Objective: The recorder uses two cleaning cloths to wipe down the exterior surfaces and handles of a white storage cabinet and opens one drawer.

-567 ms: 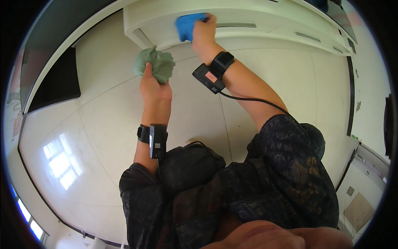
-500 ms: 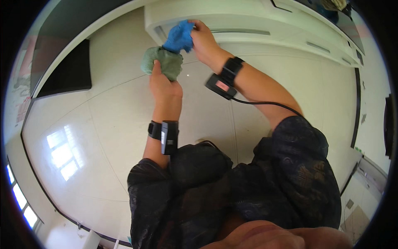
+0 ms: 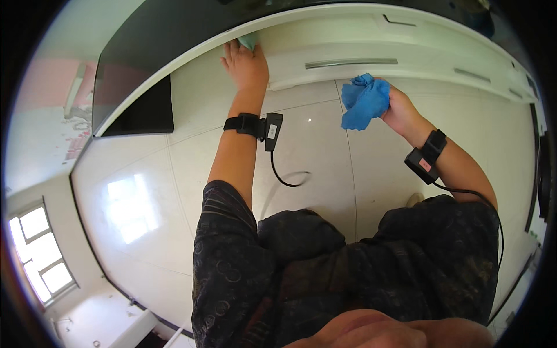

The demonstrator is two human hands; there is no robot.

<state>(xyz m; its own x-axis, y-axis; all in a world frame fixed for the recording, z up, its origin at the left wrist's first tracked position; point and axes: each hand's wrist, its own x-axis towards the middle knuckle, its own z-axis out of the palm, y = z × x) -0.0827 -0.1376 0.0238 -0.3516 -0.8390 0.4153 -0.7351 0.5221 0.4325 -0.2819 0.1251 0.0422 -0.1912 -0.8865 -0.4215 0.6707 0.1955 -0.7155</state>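
The blue cloth (image 3: 365,104) is hanging in loose folds in front of the cabinet (image 3: 325,43), above the floor (image 3: 313,130); the right hand (image 3: 400,113) is gripping it by its right edge. The green cloth (image 3: 248,40) is showing only as a small patch at the cabinet's left end, beside the left hand (image 3: 248,66), which is touching it with fingers slightly spread; whether they are closing around it cannot be told. A long handle (image 3: 351,62) is lying across the cabinet front, between the hands. The dark top (image 3: 191,40) is arching overhead, with a black panel (image 3: 145,110) standing at left. Each wrist is bearing a strapped black device (image 3: 272,132). At lower left, a window (image 3: 43,249) is admitting light.
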